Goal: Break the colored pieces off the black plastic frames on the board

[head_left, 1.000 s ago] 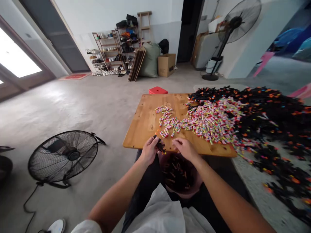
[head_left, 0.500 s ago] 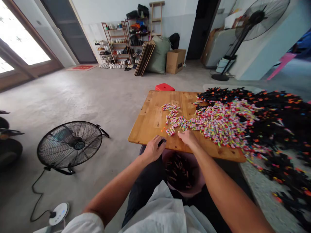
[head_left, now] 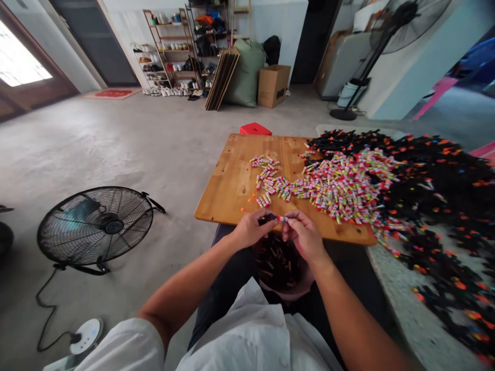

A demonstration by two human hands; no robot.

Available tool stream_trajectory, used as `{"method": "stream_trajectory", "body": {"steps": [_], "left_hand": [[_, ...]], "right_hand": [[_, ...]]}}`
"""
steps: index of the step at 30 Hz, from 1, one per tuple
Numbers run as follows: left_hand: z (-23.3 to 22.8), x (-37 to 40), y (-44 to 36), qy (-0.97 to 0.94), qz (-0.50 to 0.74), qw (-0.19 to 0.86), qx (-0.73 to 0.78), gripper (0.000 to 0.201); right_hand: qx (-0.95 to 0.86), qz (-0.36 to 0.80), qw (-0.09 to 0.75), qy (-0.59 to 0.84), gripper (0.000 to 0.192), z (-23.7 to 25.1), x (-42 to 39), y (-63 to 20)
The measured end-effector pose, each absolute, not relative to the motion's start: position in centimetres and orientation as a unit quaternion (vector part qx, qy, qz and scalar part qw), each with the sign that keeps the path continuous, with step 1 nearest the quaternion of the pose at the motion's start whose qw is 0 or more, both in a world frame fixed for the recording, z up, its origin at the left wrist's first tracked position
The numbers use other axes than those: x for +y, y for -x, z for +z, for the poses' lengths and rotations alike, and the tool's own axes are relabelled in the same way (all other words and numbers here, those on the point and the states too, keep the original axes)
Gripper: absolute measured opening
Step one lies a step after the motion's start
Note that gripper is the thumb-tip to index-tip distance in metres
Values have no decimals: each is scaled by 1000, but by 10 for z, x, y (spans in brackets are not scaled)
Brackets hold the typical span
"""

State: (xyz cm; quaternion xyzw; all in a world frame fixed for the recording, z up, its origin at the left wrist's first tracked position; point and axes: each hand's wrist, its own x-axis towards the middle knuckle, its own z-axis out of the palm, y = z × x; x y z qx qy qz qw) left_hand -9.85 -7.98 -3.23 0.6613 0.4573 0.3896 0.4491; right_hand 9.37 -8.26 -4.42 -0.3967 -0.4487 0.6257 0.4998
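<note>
My left hand (head_left: 249, 230) is closed round a small black part (head_left: 266, 219), its full shape hidden by the fingers. Pinched in my right hand (head_left: 308, 238) is a small tube with a red, white and blue print (head_left: 282, 219). Its end meets the black part just past the near edge of the wooden table (head_left: 216, 188). Beyond the hands lies a spread of similar printed tubes (head_left: 344, 188), with small orange bits (head_left: 252, 198) near the left hand. Under the hands, a pink tub (head_left: 286, 296) holds many dark pieces.
A heap of black pieces with orange tips (head_left: 436, 190) covers the right side, partly over a speckled stone slab (head_left: 404, 296). A red stool (head_left: 255, 129) stands behind the table. At left on the floor are a round fan (head_left: 112, 226) and a white power strip (head_left: 87, 335).
My right hand has lifted a tube off the table and brought it to my left hand. The left hand has moved slightly right and up to meet it. The view has tilted down a little.
</note>
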Motion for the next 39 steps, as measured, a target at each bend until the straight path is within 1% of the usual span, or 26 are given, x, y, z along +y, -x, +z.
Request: {"method": "stream_trajectory", "body": {"steps": [3, 10, 17, 23, 27, 33, 36, 38, 39], "left_hand": [[-29, -80, 98, -677, 388, 444, 441, 33], [-30, -78, 99, -741, 385, 378, 399, 31], [-23, -82, 98, -781, 359, 346, 376, 31], [-11, -87, 97, -817, 306, 311, 378, 29], [-11, -89, 94, -819, 289, 286, 405, 26], [-25, -96, 88, -791, 319, 274, 444, 26], [-33, -100, 87, -783, 288, 308, 456, 28], [-38, -99, 90, -795, 254, 335, 438, 30], [-40, -96, 93, -799, 245, 343, 428, 35]], "right_hand": [[-488, 595, 492, 407, 18, -44, -85, -102], [-559, 528, 466, 439, 16, -35, -89, -111], [-613, 495, 434, 437, 13, -33, -90, -119], [-587, 523, 443, 431, 12, -27, -88, -113], [-558, 540, 453, 439, 12, -28, -88, -107], [-592, 477, 450, 468, 19, -43, -97, -102], [-607, 497, 405, 470, 25, -52, -100, -110], [-629, 515, 344, 471, 29, -55, -98, -126], [-639, 508, 317, 483, 32, -57, -95, -137]]}}
